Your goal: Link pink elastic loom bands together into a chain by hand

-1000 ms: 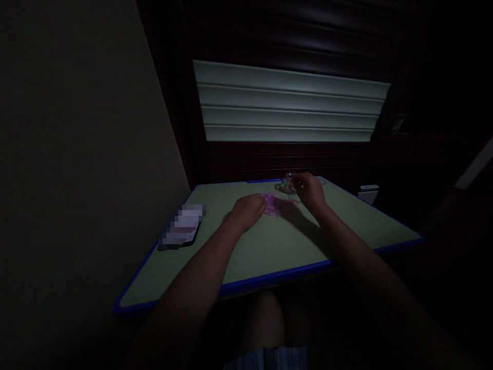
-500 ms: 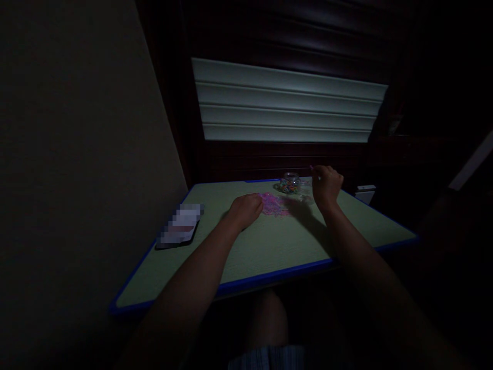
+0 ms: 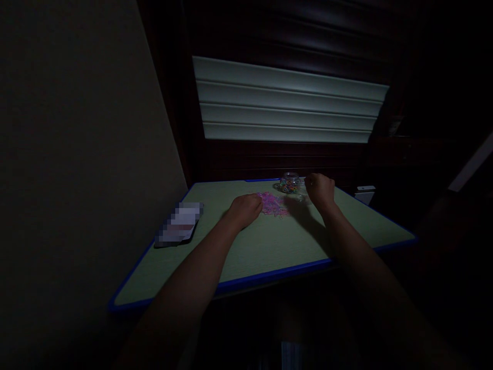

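Observation:
A loose pile of thin pink and purple bands [image 3: 271,204] lies on the table. My left hand [image 3: 245,208] rests at the pile's left edge with its fingers curled in. Whatever may be between those fingertips is hidden. Just right of a clear jar [image 3: 289,184] of small multicoloured rings, my right hand [image 3: 321,191] is raised above the tabletop. Its fingers are pinched together, and anything in them is too small and dark to make out. A clear, flat piece [image 3: 301,198] lies between the jar and the pile, partly in shadow.
The pale green table [image 3: 265,252] has a blue edge. A phone-like flat object [image 3: 179,224], its top blurred out, lies at the left. Behind the table stands a dark panel with pale slats [image 3: 288,103]; a wall [image 3: 84,154] rises at the left. The room is dim.
My right hand has moved left and slightly down, closer to the jar. The small purple bit that stuck out from its fingers is no longer visible. My left hand has hardly moved.

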`<move>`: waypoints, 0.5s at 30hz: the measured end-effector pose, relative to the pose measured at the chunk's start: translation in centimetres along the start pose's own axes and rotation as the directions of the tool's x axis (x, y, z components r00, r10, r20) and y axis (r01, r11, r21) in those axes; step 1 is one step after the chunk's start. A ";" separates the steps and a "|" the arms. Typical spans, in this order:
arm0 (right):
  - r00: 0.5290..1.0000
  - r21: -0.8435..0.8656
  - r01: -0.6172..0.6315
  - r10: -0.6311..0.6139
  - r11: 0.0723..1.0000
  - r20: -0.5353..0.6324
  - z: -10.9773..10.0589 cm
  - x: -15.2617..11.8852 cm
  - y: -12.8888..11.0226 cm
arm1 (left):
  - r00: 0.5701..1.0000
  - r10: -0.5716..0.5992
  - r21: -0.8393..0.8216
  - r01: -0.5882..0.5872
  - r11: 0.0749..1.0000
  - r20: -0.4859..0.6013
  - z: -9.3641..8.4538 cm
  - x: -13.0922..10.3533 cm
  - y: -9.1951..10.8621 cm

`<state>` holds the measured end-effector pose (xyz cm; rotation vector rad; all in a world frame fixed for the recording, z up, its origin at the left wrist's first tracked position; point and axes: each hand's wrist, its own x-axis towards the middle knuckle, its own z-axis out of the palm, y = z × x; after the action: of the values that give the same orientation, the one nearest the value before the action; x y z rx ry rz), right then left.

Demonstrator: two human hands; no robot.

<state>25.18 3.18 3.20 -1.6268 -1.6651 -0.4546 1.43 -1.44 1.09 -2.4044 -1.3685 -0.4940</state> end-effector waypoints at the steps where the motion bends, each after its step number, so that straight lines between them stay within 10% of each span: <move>1: 0.997 0.087 0.048 -0.053 0.995 0.050 0.3 0.0 -0.2 | 1.000 -0.001 0.001 0.001 1.000 0.005 0.0 0.0 0.0; 8: 0.848 0.447 0.319 -0.462 0.836 0.259 1.8 -0.7 -2.3 | 1.000 -0.027 -0.022 0.027 0.999 0.017 0.1 0.0 -0.1; 15: 0.700 0.562 0.331 -0.597 0.758 0.392 1.8 -2.3 -4.8 | 1.000 -0.018 0.065 0.017 0.998 0.019 0.2 0.0 -0.1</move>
<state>19.89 2.23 1.52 -0.9868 -2.4379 0.2093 1.39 -1.32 0.96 -2.3535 -1.3934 -0.4248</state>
